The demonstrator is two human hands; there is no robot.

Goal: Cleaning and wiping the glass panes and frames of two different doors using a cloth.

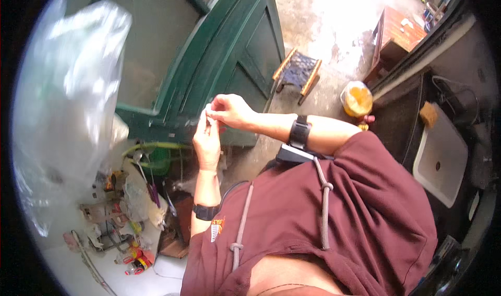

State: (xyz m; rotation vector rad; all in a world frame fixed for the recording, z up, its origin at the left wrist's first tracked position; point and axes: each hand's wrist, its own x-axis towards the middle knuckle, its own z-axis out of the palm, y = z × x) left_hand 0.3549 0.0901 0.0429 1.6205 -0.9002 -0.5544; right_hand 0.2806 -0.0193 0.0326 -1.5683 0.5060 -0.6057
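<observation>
My left hand (206,144) is raised with its fingers pointing up, in front of a green door (235,76). My right hand (235,110) reaches across from the right, its thumb and index finger pinched together at the left fingertips. A small whitish thing (208,107) shows between the fingertips of both hands. It is too small and blurred to name, and the fingers partly hide it. Black straps circle both forearms. Below the right forearm, a black device (293,154) sits against the front of the maroon hooded top (289,206).
Clear plastic sheeting (78,80) hangs at the left. Beneath it, a white surface (168,270) bears bottles (139,265) and clutter. A folding stool (299,71) and a bucket with yellow contents (357,100) stand on the concrete floor. At right is a sink (442,159) with a sponge (428,115).
</observation>
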